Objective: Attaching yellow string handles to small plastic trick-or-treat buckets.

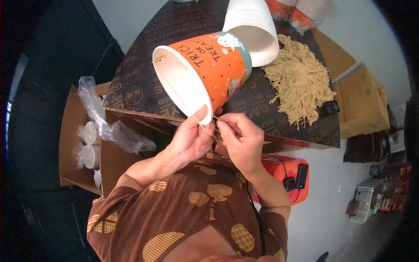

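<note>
Seen from above, a person holds an orange paper bucket [214,72] tilted on its side over the near edge of a dark desk [139,83], white inside facing left. The left hand [192,139] grips the bucket's rim, thumb pressed on it. The right hand [238,135] pinches a thin tan string [201,126] just under the rim, fingers closed. Behind the bucket lies a stack of white buckets [253,26], beside a heap of tan strings [299,81]. A cardboard box [72,139] with plastic-wrapped cups stands lower left.
</note>
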